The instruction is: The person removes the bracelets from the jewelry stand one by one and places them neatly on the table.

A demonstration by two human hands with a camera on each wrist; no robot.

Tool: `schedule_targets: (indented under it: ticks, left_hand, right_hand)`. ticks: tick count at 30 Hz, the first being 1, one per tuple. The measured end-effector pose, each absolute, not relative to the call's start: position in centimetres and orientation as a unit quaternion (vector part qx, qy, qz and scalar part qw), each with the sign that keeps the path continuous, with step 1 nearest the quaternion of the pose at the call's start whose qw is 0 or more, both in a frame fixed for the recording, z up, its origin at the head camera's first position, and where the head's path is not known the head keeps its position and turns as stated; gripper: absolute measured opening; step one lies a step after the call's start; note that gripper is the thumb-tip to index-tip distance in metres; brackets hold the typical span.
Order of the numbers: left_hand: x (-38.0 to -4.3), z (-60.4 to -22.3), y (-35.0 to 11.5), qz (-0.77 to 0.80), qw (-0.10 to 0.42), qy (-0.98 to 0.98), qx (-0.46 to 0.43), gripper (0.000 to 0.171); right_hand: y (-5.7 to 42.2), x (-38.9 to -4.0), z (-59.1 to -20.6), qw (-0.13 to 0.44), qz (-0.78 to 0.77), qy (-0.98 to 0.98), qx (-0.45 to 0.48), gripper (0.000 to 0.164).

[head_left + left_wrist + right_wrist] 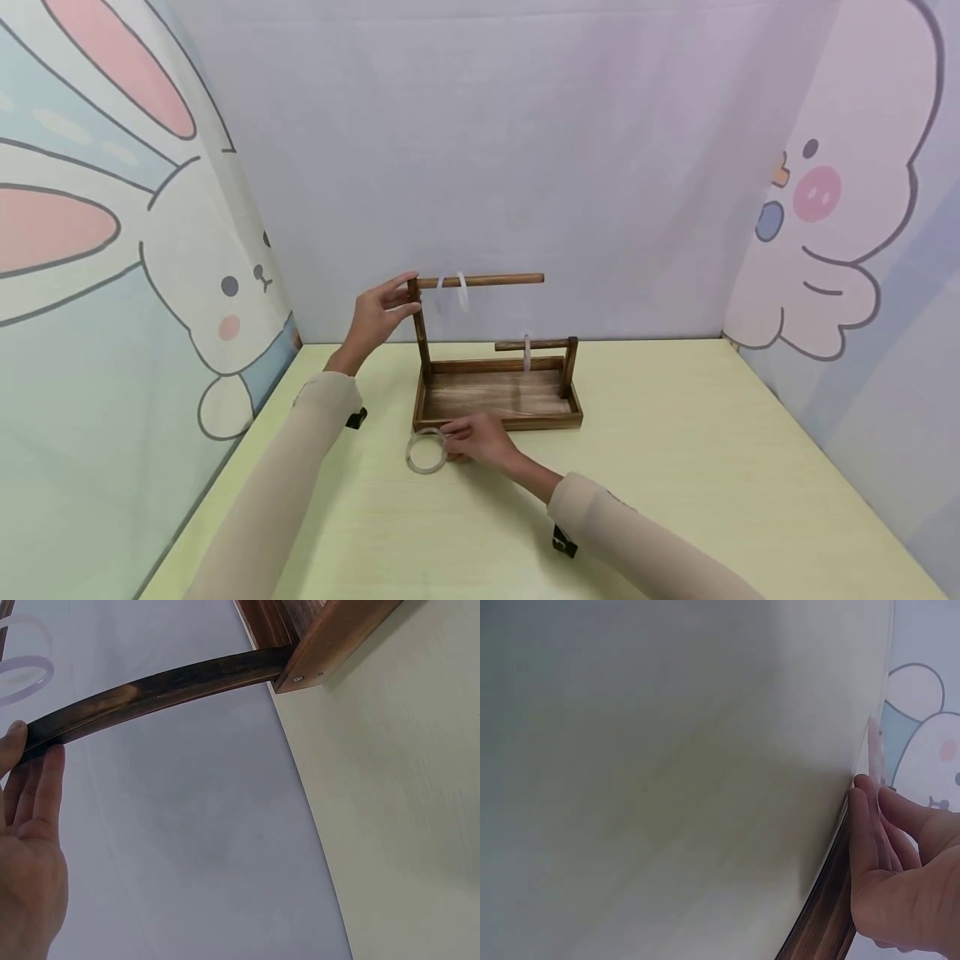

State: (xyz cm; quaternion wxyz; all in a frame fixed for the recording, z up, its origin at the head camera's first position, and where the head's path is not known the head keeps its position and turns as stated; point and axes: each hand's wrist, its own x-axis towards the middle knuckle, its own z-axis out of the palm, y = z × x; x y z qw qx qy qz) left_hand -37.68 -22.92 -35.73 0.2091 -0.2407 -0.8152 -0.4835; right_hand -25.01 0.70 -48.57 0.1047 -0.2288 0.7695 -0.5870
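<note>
Place: fabric-screened booth | walls: cartoon-rabbit curtain (187, 304) — plain pale backdrop (510, 167) — cartoon-animal curtain (870, 150) | inside: pale-yellow table (675, 467)

No readable text, no labels, no numbers

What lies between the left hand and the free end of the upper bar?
A lilac ring and a white ring hang on the upper bar there; the head view shows both.

Upper rod (504, 279) free from right tip to bangles (463, 296), left hand (377, 315) blocking left post (422, 340), lower rod (552, 343) overhanging tray (543, 422)
</note>
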Motion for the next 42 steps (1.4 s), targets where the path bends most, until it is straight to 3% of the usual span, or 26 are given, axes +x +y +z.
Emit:
schedule_targets:
  ticks: [42]
  left_hand:
    - [-37.65, -35.96, -22.82, -0.487, 0.221, -0.807, -0.251, 0.058]
  right_hand:
    - [0.92, -24.51, -48.72, 0.054, -0.586, 0.783, -0.201, 0.02]
